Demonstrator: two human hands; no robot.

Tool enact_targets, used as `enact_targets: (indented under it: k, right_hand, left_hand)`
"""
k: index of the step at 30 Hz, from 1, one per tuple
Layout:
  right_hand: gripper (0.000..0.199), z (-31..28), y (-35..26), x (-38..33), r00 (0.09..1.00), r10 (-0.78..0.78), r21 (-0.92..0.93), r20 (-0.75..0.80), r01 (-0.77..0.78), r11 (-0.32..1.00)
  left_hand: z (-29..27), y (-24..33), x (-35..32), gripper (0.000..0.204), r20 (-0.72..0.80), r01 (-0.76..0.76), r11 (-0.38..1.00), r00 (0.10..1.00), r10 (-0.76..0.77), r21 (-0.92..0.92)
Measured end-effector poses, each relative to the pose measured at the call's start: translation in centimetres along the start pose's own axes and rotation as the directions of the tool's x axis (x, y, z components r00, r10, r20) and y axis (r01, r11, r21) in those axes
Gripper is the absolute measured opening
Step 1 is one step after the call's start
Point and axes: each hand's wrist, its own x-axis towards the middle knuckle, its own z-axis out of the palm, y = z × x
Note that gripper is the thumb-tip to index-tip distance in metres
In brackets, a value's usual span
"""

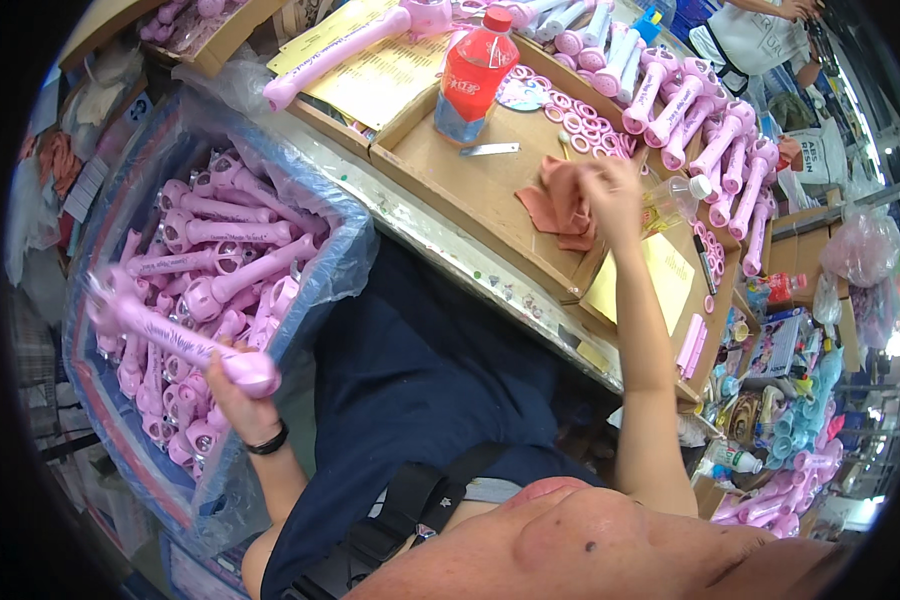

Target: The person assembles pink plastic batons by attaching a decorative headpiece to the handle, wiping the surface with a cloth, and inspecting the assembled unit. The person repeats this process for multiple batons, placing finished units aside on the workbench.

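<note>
My left hand (243, 402) is wrapped round the end of a pink toy wand (185, 338). The wand is held tilted above a blue crate (346, 222) lined with clear plastic, where many similar pink wands (232, 232) lie heaped. The wand's far head is blurred. Over the cardboard tray (410, 128) on the table, my right hand (610, 195) is at an orange cloth (562, 205). Its fingers are smeared by motion, so whether they grip the cloth is unclear.
A red-capped drink bottle (476, 78) stands in the tray beside a small metal strip (490, 149). Pink rings (590, 130) and a clear bottle (675, 200) lie further right. Rows of pink wands (700, 105) line the back. Yellow paper (642, 282) covers the near right corner.
</note>
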Motion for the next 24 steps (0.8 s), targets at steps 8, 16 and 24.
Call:
enact_targets:
  k: [8, 16, 24]
  right_hand:
    - [0.016, -1.3, 1.7, -0.6, 0.981, 0.184, 0.166, -0.052, -0.174, 0.971]
    - [0.016, -7.9, -5.1, -1.1, 0.873, 0.238, 0.761, -0.426, 0.203, 0.616]
    - [0.027, -0.4, -9.8, -7.0, 0.962, -0.273, 0.000, 0.001, 0.273, 0.962]
  left_hand:
    - [12.0, -3.9, -3.4, 0.050, 0.781, -0.086, 0.934, 0.578, -0.236, 0.346]
    - [16.9, -9.3, -7.8, 0.068, 0.684, 0.330, 0.689, 0.151, -0.714, 0.646]
    - [16.9, -10.5, -8.6, 0.066, 0.642, 0.424, 0.636, 0.151, -0.752, 0.645]
